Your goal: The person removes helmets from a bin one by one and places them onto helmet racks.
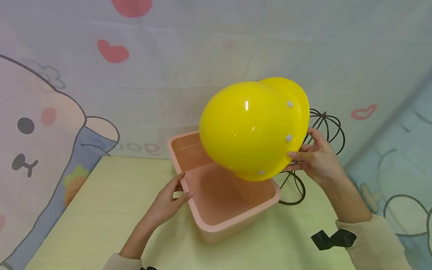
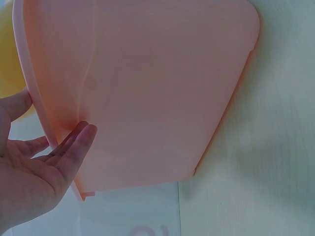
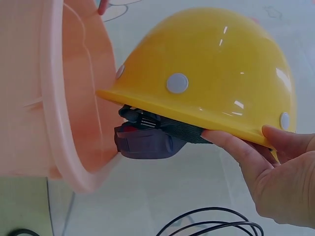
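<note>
A yellow hard hat (image 1: 249, 127) is held on its side above the back right part of a pink plastic bin (image 1: 219, 202). My right hand (image 1: 318, 159) pinches the hat's brim between thumb and fingers. In the right wrist view, a dark strap and adjuster (image 3: 150, 137) hang beneath the hard hat (image 3: 211, 69). My left hand (image 1: 168, 202) grips the bin's left rim, thumb on the inner side and fingers outside. The left wrist view shows its fingers (image 2: 74, 147) against the outer wall of the bin (image 2: 157, 98).
A coiled black cable (image 1: 297, 193) lies on the light wooden table (image 1: 128, 195) behind and right of the bin. A printed cloth (image 1: 168, 56) with hearts and a cartoon bear hangs behind the table. Black wrist mounts (image 1: 334, 240) sit on the sleeves.
</note>
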A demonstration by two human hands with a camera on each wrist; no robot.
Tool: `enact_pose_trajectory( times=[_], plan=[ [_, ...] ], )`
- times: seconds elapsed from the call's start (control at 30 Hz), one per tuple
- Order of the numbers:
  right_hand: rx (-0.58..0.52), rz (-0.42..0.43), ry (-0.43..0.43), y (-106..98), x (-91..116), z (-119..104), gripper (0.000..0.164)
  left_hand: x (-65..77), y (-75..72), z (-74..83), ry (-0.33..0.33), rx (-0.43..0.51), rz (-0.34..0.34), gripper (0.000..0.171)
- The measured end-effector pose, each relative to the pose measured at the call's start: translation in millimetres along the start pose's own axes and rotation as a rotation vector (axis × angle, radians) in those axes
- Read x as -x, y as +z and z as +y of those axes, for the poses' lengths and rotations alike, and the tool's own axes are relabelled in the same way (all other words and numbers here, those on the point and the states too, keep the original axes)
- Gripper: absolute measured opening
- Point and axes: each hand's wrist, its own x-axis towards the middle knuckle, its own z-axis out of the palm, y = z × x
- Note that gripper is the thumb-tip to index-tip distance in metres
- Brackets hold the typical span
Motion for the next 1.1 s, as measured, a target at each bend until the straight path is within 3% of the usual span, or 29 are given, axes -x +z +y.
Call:
enact_pose_trajectory(
  times=[0.53, 1.1],
  plan=[
    [-0.168, 0.033, -0.108, -20.8, 4.6, -16.9, 0.052, 0.7, -1.1, 1.5, -0.013, 0.001, -0.007, 0.064],
    [-0.297, 0.200, -0.096, -54.6, 14.5, -16.9, 0.049, 0.6, -0.2, 2.9, -0.003, 0.007, -0.011, 0.064]
  ],
)
